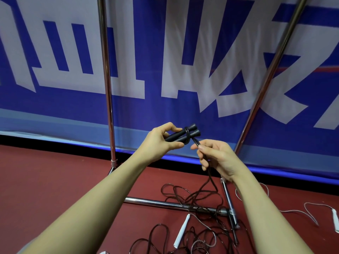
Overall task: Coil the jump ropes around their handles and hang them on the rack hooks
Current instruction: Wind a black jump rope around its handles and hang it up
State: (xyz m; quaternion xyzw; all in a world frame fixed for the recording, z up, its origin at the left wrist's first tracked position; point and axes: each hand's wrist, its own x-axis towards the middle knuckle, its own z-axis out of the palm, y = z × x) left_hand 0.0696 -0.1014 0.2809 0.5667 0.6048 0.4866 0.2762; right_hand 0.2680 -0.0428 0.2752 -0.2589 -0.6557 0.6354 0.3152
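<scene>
Left hand [163,139]: curls round the two black handles [183,135], which lie side by side and point right and slightly up; thumb on top, fingers beneath.
Wrap: one turn of black rope [187,137] circles both handles near their flared ends, just right of the left fingertips.
Right hand [216,158]: pinches the same rope between thumb and forefinger just right of and below the handle ends; the other fingers curl loosely over the strand, which runs down through the palm.
Loose rope: from the right hand the black strand drops to the red floor [55,180] and lies in tangled loops over the rack's bottom bar [165,203].
Rack [107,79]: chrome uprights rise left and right of the hands, in front of a blue and white banner [165,61].
White rope [181,230]: one white handle lies on the near floor among the black loops; its cord trails right to a second white handle [336,221] at the right edge.
</scene>
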